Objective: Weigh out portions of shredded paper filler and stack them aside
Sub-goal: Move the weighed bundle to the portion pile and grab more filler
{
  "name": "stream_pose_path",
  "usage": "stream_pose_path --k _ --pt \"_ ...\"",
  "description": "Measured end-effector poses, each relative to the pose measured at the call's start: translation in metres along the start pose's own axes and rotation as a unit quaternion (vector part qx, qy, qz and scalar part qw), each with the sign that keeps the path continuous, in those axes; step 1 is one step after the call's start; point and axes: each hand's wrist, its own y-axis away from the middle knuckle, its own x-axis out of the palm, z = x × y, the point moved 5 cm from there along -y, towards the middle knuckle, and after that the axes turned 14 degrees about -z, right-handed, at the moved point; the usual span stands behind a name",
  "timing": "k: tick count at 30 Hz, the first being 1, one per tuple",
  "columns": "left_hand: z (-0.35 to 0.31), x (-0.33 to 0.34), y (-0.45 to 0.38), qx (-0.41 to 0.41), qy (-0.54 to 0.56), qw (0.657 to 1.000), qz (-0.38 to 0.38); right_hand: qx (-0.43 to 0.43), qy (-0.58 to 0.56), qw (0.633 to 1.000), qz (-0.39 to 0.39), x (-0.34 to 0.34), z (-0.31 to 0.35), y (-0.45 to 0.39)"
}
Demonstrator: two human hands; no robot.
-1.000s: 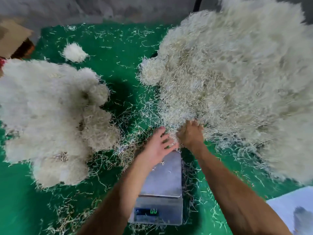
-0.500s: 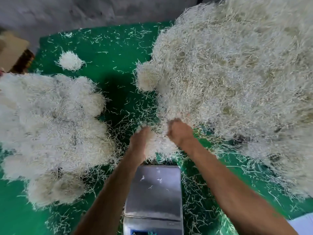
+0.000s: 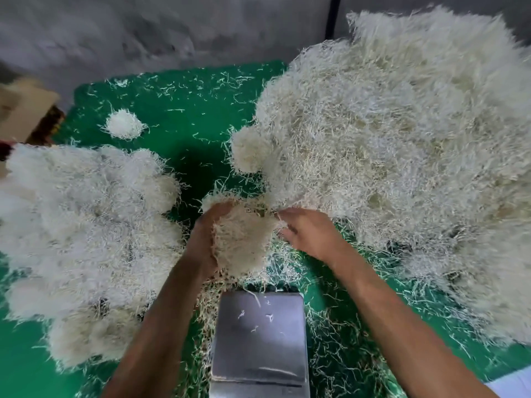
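The left hand (image 3: 205, 239) is cupping a clump of shredded paper (image 3: 244, 239), its fingers curling round the far side of it, mostly buried in the strands. The right hand (image 3: 309, 235) is resting against the clump's other side with fingers loosely spread, gripping nothing that can be made out. The clump is hanging just beyond the far edge of the scale (image 3: 260, 337), whose steel plate is carrying only a few stray shreds.

To the right the big pile (image 3: 402, 145) is touching the clump, so strands may be dragging along and spoiling the weight. Loose bits could also be dropping onto the green mat (image 3: 184, 116). To the left the weighed portions (image 3: 86, 225) are lying heaped.

The scale's display is cut off at the bottom edge, and motion blur is smearing the pile edges.
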Motion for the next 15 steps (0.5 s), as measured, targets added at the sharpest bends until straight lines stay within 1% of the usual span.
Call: stream_pose_path --k 1,3,4,5,6,8,9,10,11,12,13,15 --pt "-0.010 -0.001 0.005 -0.005 0.000 1.000 0.008 0.034 0.007 0.999 -0.014 -0.003 -0.006 -0.006" --pt "-0.028 -0.007 0.012 0.011 -0.022 1.000 -0.008 0.153 -0.014 0.988 -0.036 -0.012 -0.022 -0.016" --pt "-0.036 -0.011 0.016 0.036 -0.054 0.998 -0.023 0.216 -0.055 0.974 -0.049 -0.019 -0.028 -0.019" --pt "-0.043 -0.011 0.020 0.076 -0.098 0.992 -0.033 0.262 -0.102 0.957 -0.067 -0.026 -0.027 -0.022" --pt "-0.051 -0.005 0.028 0.129 -0.165 0.977 -0.026 0.281 -0.137 0.946 -0.088 -0.034 -0.021 -0.027" --pt "-0.055 0.020 0.045 0.203 -0.302 0.931 0.027 0.254 -0.153 0.949 -0.102 -0.049 0.013 -0.040" --pt "-0.051 0.034 0.050 0.229 -0.350 0.907 0.053 0.228 -0.153 0.957 -0.098 -0.056 0.038 -0.045" --pt "-0.046 0.044 0.056 0.256 -0.396 0.880 0.064 0.193 -0.163 0.963 -0.091 -0.062 0.064 -0.047" --pt "-0.040 0.052 0.062 0.284 -0.415 0.862 0.068 0.156 -0.183 0.967 -0.081 -0.067 0.091 -0.045" --pt "-0.035 0.052 0.065 0.298 -0.424 0.854 0.045 0.114 -0.187 0.973 -0.073 -0.072 0.115 -0.039" --pt "-0.030 0.046 0.070 0.287 -0.430 0.856 0.005 0.077 -0.164 0.981 -0.073 -0.078 0.136 -0.031" --pt "-0.020 0.025 0.078 0.256 -0.409 0.872 -0.080 0.017 -0.104 0.988 -0.110 -0.088 0.161 -0.008"
